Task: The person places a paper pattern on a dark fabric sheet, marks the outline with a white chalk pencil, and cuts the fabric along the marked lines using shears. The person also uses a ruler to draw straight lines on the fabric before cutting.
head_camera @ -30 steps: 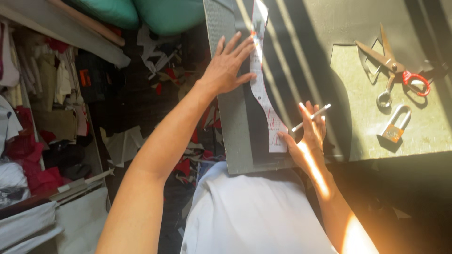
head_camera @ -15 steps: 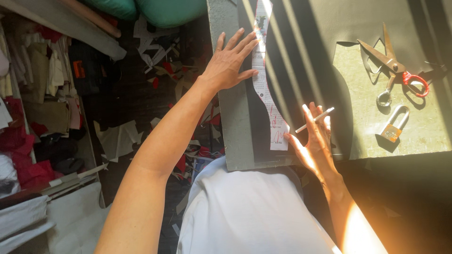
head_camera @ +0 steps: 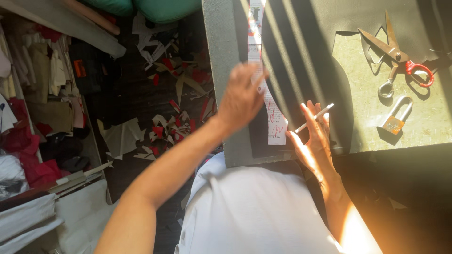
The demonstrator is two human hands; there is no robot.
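My left hand (head_camera: 241, 96) hovers blurred over a long white paper strip (head_camera: 271, 113) with red marks, which lies on dark fabric (head_camera: 301, 56) spread on the grey-green table (head_camera: 391, 84). Its fingers are spread and hold nothing. My right hand (head_camera: 314, 138) rests at the fabric's near edge, just right of the strip, with a thin white pencil-like stick (head_camera: 314, 117) pinched between its fingers.
Large scissors (head_camera: 393, 51) with a red loop on one handle and a brass padlock (head_camera: 395, 120) lie on the table's right part. Left of the table, cloth and paper scraps (head_camera: 174, 108) litter the dark floor, and folded garments (head_camera: 28, 94) are stacked at far left.
My left hand has lifted off the fabric and paper strip and moved back toward me, now blurred. My right hand with the stick has barely moved.
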